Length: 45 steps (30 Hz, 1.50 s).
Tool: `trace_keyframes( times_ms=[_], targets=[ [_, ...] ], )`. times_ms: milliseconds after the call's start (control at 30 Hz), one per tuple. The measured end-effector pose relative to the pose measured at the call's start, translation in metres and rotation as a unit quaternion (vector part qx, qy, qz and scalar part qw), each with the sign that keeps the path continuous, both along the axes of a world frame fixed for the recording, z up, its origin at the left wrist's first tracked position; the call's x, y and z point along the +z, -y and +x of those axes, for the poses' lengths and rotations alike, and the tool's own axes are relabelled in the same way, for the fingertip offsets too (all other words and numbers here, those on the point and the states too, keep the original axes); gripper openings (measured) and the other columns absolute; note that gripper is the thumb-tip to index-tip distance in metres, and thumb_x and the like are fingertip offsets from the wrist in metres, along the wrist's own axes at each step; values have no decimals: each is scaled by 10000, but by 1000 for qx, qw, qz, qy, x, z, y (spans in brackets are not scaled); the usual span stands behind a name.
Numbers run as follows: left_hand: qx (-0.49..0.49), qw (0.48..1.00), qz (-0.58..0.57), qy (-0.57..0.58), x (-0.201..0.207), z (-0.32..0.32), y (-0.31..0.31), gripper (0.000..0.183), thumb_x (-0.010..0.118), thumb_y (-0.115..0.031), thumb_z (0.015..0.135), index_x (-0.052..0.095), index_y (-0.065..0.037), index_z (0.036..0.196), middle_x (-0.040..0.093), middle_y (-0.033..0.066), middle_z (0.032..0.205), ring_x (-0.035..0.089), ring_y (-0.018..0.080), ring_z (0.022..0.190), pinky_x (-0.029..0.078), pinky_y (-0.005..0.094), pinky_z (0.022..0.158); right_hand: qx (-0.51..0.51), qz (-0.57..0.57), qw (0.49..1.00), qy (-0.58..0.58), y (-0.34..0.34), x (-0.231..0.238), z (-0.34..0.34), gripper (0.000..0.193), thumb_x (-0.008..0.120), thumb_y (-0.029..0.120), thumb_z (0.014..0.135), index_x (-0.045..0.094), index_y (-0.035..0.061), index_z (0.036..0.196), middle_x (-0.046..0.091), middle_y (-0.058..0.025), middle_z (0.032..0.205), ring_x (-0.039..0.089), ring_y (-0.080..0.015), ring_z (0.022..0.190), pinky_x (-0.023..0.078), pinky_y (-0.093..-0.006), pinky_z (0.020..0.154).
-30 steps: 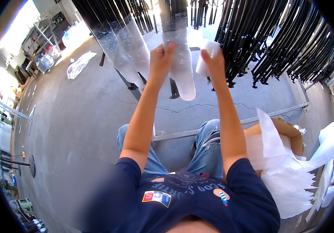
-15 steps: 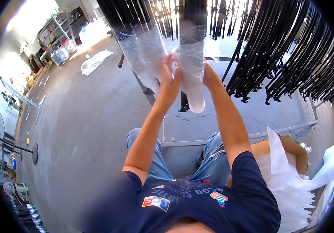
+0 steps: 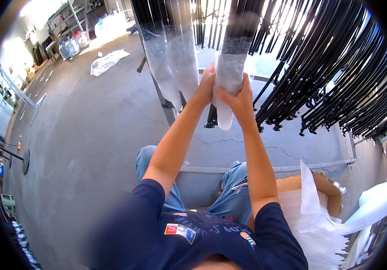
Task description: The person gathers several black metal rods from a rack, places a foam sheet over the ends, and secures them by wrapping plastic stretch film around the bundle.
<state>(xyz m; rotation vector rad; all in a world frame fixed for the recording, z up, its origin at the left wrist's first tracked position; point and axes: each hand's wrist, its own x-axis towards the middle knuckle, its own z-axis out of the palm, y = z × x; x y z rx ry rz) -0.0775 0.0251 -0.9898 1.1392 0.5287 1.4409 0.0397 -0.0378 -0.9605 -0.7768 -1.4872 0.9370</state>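
A hanging bundle of black rods, its lower part sheathed in white foam and clear film, makes a wrapped bundle (image 3: 230, 72) in front of me. My left hand (image 3: 206, 85) is closed against its left side, with most of the fingers hidden behind it. On the right side my right hand (image 3: 240, 100) grips it, thumb across the front. Below both hands the white foam end (image 3: 224, 120) hangs rounded and free. Just left hang two similar wrapped bundles (image 3: 183, 63), apart from my hands.
Many bare black rods (image 3: 319, 76) hang in rows at the right. A metal rack bar (image 3: 288, 168) runs low before my knees. White foam sheets (image 3: 312, 216) lie over a cardboard box (image 3: 335, 198) at the right. A crumpled clear plastic bag (image 3: 108, 62) lies on the floor.
My right hand has come round from the bundle's far right side, its thumb now showing in front. My left hand has slid further behind the left side. The view has shifted slightly.
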Motion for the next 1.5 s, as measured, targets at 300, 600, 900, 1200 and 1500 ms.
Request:
trace_keyframes(
  times_ms=[300, 600, 900, 1200, 1500],
  targets=[
    [165, 982, -59, -73, 1, 4, 12, 254, 548, -211, 815, 545, -9, 970, 582, 39, 832, 546, 110, 743, 450, 258, 638, 50, -38, 996, -69, -8, 7, 22, 456, 693, 29, 609, 467, 8, 1005, 588, -105, 891, 582, -152, 776, 481, -290, 712],
    [94, 991, 80, -48, -8, -5, 34, 329, 562, -163, 792, 502, 2, 1070, 573, 59, 960, 540, 111, 877, 446, 253, 731, 108, -41, 992, -55, -26, 15, 38, 549, 656, 13, 523, 497, 4, 1048, 602, -76, 894, 581, -175, 839, 435, -310, 825],
    [-60, 995, 11, -79, -2, -30, 22, 419, 642, -229, 712, 527, -18, 1056, 589, 71, 928, 556, 133, 855, 445, 267, 728, 215, -112, 969, -40, -39, 22, 36, 481, 583, 50, 395, 594, -11, 873, 615, -97, 789, 593, -209, 729, 473, -307, 746],
    [93, 962, 127, -225, 19, -22, 71, 476, 718, -218, 571, 561, -10, 970, 598, 76, 867, 569, 155, 770, 449, 285, 710, 165, -93, 980, -62, -47, 11, 28, 398, 571, 41, 430, 578, -3, 825, 595, -98, 752, 576, -192, 679, 463, -293, 689],
    [211, 845, 271, -409, 35, -9, 98, 525, 782, -311, 502, 570, -42, 900, 611, 132, 859, 603, 278, 769, 478, 343, 676, 180, -103, 977, -44, -38, 19, 21, 368, 559, 35, 431, 604, -33, 790, 620, -138, 748, 620, -221, 666, 518, -310, 630]
  ],
)
